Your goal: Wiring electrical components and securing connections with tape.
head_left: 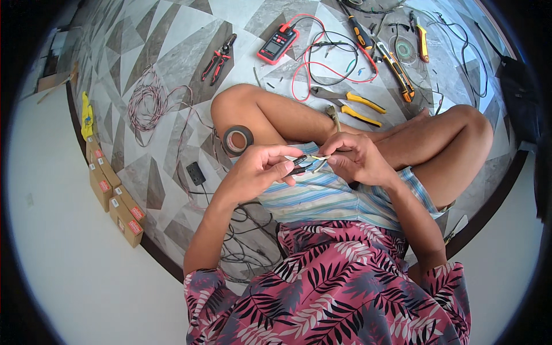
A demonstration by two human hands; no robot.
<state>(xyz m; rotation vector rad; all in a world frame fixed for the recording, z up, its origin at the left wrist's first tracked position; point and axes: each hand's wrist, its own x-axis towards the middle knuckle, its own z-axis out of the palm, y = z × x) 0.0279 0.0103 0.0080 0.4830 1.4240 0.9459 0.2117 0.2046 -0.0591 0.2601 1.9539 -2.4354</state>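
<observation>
One left hand (261, 168) and one right hand (357, 161) meet over the striped shorts (322, 195) – both are pinching wire.
From where I watch, the left hand is closed on black wire ends (296, 171), squeezed by the thumb and fingers, and the right hand is closed on thin pale wires (318, 157) right beside them – I can't tell if the two sets are joined. So the wires are up between the hands, above the lap. A beige plug (333, 112) shows just past the right hand. A roll of black tape (248, 134) rests against the left leg (261, 112). On the floor (244, 77) past the legs, I see yellow-handled pliers (361, 102), a red meter (278, 46) and a red-handled cutter (217, 61).
</observation>
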